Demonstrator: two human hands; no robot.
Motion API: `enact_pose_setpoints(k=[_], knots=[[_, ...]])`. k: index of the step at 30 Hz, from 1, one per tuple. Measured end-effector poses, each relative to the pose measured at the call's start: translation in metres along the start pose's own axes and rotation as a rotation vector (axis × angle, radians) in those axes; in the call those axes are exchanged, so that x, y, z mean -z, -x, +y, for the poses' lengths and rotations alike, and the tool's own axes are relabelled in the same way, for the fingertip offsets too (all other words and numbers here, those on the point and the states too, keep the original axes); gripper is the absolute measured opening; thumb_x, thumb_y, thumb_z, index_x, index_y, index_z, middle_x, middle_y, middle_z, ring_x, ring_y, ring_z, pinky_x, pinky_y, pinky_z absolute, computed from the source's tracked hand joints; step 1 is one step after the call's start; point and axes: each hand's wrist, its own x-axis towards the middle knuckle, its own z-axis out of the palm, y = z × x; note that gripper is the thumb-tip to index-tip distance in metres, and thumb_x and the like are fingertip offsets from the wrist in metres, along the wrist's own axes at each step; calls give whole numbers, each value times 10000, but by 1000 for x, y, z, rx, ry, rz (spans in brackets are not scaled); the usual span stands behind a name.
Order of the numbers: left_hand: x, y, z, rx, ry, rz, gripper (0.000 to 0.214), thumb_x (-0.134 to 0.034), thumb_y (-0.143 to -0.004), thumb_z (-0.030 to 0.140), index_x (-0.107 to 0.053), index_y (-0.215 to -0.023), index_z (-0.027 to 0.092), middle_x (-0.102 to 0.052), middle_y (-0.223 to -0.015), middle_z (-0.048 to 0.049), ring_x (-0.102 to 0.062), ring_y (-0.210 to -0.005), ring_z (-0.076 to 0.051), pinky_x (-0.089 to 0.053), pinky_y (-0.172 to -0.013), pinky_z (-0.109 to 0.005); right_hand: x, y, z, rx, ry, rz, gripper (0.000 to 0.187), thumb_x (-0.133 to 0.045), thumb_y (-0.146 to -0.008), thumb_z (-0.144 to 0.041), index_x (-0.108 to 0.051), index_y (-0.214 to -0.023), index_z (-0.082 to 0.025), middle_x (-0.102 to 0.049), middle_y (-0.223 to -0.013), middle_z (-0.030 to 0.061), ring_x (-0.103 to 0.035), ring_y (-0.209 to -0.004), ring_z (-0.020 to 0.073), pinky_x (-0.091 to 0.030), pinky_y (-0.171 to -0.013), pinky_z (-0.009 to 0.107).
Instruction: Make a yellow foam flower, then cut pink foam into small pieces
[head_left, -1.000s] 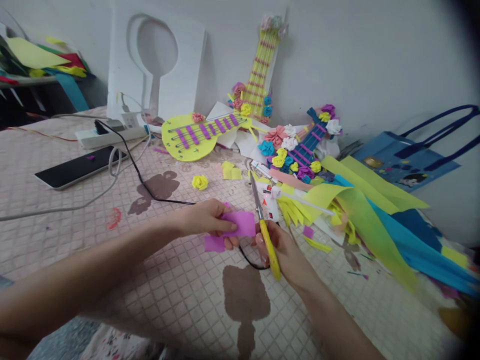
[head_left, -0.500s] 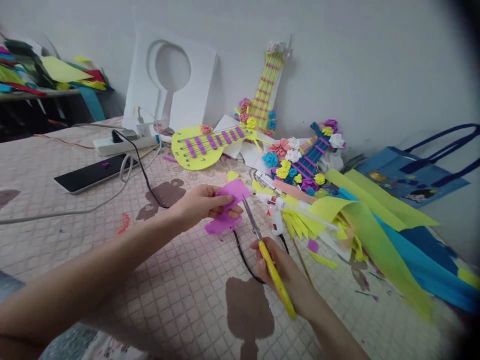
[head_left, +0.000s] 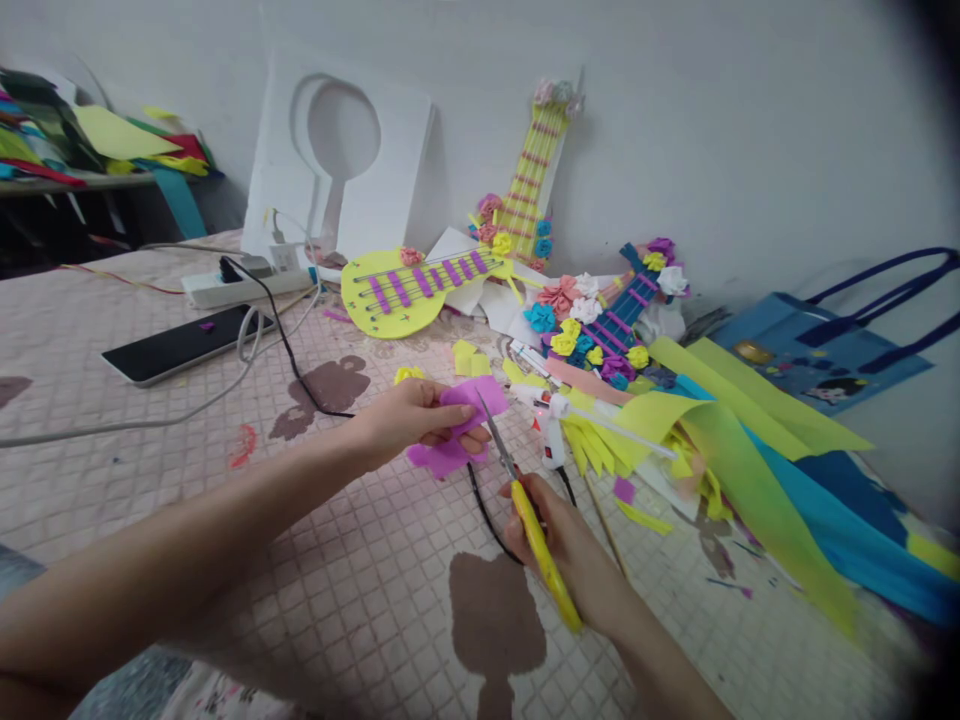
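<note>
1. Nearest the camera, the right hand (head_left: 571, 545) is closed round the yellow handles of the scissors (head_left: 525, 510); its fingers are wrapped tight on the grips.
2. The scissors' long axis runs from the lower right, at the handles, up and to the left; the metal blades point away from the person and a little left, with the tips at the purple sheet.
3. The left hand (head_left: 409, 418) pinches a purple foam sheet (head_left: 459, 428) between thumb and fingers, held just above the worktop (head_left: 352, 600), which wears a pale quilted cover with brown bear shapes. The sheet droops below the hand, and the blades meet its right edge.
4. A black cable (head_left: 480, 505) curls on the cover beneath the sheet and scissors, passing between the two hands.
5. Just beyond the scissors lies a white glue gun (head_left: 553, 440), next to fringed yellow strips (head_left: 592, 440) and long green and blue foam sheets (head_left: 750, 450) spread to the right.
6. Further left, a dark phone (head_left: 180, 345) and a white power strip (head_left: 240, 285) rest on the cover.
7. At the back lie a yellow foam guitar (head_left: 397, 290) and a blue guitar with paper flowers (head_left: 615, 320); another guitar leans on the wall. A blue bag (head_left: 817, 350) stands far right. No writing can be read.
</note>
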Motion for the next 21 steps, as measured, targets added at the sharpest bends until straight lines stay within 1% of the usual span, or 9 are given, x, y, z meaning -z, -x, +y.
enact_pose_setpoints(k=[3, 6, 8, 10, 12, 16, 21], knots=[[-1, 0, 1, 6, -14, -13, 252, -648, -793, 368, -725, -822, 130, -744, -807, -82, -692, -764, -132, -464, -632, -179, 0, -2, 3, -10, -29, 7, 244, -617, -763, -422, -504, -855, -226, -468, -728, -12, -467, -606, 124, -444, -548, 249], [-1, 0, 0, -9, -23, -21, 265, -648, -790, 383, -724, -830, 132, -745, -821, -85, -693, -770, -138, -466, -631, -183, -1, -1, 1, -34, -88, -35, 264, -602, -782, -453, -498, -861, -223, -426, -717, -24, -440, -597, 113, -434, -541, 240], [-1, 1, 0, -22, -40, -19, 276, -645, -792, 391, -723, -845, 131, -745, -829, -90, -693, -775, -143, -472, -637, -190, 0, 0, -3, -26, -57, -54, 255, -586, -806, -450, -496, -871, -220, -412, -702, -32, -408, -578, 102, -404, -517, 225], [-1, 1, 0, -31, -55, -15, 272, -641, -797, 387, -723, -845, 132, -745, -823, -88, -692, -769, -144, -479, -642, -195, 1, 2, -7, -5, 19, -55, 251, -568, -824, -450, -498, -868, -212, -399, -676, -40, -377, -557, 93, -359, -483, 210], [-2, 2, 0, -38, -54, -12, 258, -636, -804, 373, -721, -839, 132, -744, -812, -85, -692, -753, -141, -489, -648, -199, 2, 2, -11, -4, 75, -66, 264, -560, -828, -457, -496, -872, -204, -393, -662, -43, -368, -549, 89, -330, -461, 203], [-4, 2, 1, -43, -25, -9, 235, -638, -809, 345, -718, -828, 124, -743, -815, -88, -689, -725, -131, -510, -664, -206, 3, 2, -12, -24, 86, -94, 285, -562, -824, -465, -489, -894, -199, -392, -653, -49, -371, -540, 87, -330, -450, 200], [-7, 3, 1, -45, -4, -4, 233, -645, -807, 338, -716, -829, 117, -742, -850, -98, -691, -751, -141, -532, -701, -225, 3, 2, -11, 2, 106, -62, 291, -514, -843, -495, -483, -864, -207, -395, -638, -48, -373, -521, 86, -323, -431, 198]])
